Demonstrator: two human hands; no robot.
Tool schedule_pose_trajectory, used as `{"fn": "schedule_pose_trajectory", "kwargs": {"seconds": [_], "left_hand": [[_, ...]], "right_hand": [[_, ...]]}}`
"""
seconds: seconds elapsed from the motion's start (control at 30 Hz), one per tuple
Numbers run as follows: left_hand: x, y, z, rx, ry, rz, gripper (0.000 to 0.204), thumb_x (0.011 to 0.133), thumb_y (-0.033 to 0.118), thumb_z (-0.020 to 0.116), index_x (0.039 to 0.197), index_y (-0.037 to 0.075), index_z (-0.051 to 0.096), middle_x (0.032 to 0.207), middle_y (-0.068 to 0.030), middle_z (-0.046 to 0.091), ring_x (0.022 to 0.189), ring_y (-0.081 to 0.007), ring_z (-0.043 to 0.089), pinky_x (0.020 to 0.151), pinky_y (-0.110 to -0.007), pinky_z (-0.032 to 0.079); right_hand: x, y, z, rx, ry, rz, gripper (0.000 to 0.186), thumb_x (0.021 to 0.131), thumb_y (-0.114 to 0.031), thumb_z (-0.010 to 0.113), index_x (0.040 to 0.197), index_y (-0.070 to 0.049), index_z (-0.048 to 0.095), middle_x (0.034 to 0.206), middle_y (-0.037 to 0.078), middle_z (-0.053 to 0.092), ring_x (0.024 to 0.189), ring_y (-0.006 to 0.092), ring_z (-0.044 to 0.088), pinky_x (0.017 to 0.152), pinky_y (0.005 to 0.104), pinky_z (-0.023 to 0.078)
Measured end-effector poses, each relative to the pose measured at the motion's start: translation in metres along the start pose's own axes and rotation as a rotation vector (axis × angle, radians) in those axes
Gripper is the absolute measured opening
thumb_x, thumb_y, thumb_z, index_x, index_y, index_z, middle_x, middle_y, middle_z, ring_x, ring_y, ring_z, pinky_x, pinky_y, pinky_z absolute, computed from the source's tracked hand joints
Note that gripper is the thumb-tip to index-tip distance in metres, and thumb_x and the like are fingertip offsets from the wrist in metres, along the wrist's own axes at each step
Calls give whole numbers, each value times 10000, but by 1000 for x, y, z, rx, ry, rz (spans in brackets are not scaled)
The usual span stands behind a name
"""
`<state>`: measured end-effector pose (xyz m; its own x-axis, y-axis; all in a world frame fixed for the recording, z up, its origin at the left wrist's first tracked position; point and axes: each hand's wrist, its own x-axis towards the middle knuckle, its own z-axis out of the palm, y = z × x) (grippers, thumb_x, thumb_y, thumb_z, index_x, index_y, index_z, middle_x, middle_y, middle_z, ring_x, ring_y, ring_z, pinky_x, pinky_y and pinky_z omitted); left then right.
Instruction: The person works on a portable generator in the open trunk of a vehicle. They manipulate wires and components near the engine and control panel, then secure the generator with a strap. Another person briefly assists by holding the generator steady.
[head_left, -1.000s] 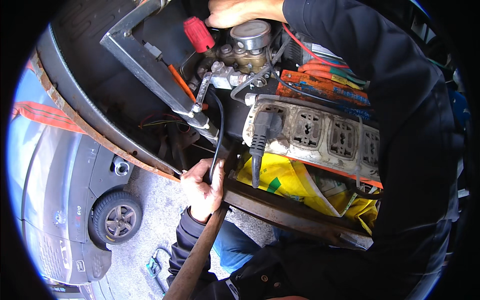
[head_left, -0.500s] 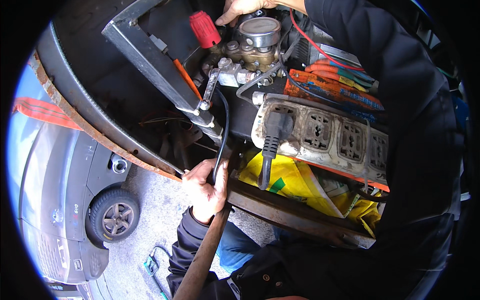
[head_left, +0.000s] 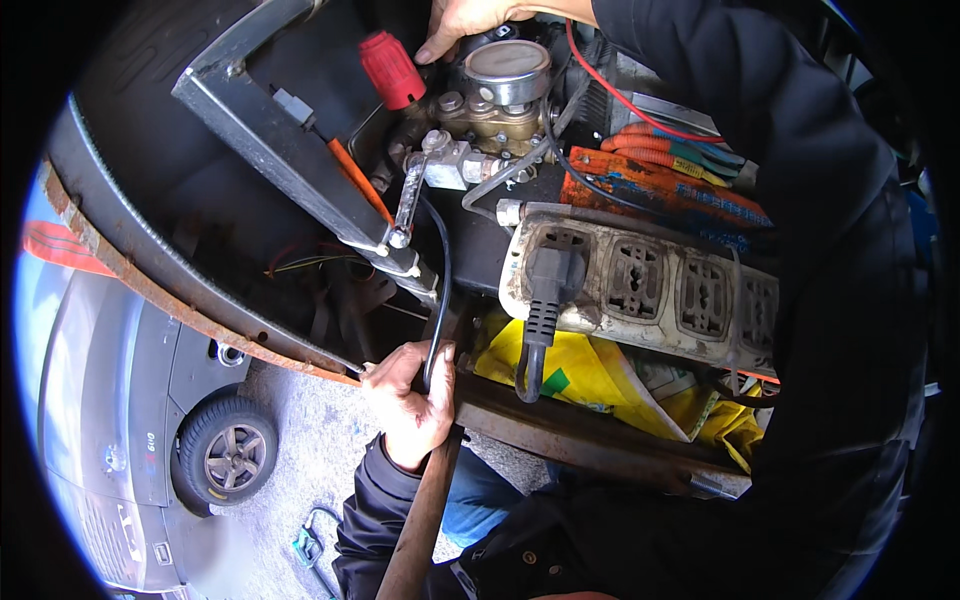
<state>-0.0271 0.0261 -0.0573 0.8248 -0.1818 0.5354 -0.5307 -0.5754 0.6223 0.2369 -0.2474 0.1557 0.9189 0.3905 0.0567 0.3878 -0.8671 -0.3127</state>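
Observation:
My left hand [head_left: 410,405] is closed around a thin black hose [head_left: 445,270], its thumb pressed against it, beside the corner of a rusty metal frame [head_left: 560,430]. The hose loops up toward a brass pump [head_left: 500,122] carrying a round gauge [head_left: 507,62] and a lever valve [head_left: 446,160]. At the top edge, my right hand [head_left: 465,18] reaches behind the pump, its thumb near a red ribbed knob [head_left: 392,70]. The fingers of that hand are mostly out of sight, so any hold is hidden.
A dirty power strip [head_left: 635,280] with a black plug [head_left: 548,285] lies right of the hose, above a yellow bag [head_left: 590,375]. A dark steel bar [head_left: 290,150] slants across the left. Beyond the rusty rim stands a grey vehicle [head_left: 110,430]; a green-handled tool [head_left: 308,546] lies on the ground.
The view has shifted a little, so the pump and frame sit lower and farther left. Both hands keep nearly the same places, the left still holding the hose.

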Motion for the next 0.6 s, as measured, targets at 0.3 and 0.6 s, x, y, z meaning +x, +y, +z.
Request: {"fn": "schedule_pose_trajectory", "kwargs": {"seconds": [0.3,0.6], "left_hand": [[0,-2,-4,-24,-32,2,104,927,45,700,854,-29,717,665,-86,670,579,-153,647,582,-272,478],[1,-3,-4,-37,-50,32,111,922,43,694,834,-20,718,674,-90,686,567,-159,654,558,-268,470]], "right_hand": [[-7,-9,0,19,12,24,531,798,-455,860,975,40,783,951,165,744,817,265,658,690,413,524],[-1,-10,-1,19,-14,3,530,799,-454,859,993,34,787,951,145,752,827,260,659,717,408,522]]}}
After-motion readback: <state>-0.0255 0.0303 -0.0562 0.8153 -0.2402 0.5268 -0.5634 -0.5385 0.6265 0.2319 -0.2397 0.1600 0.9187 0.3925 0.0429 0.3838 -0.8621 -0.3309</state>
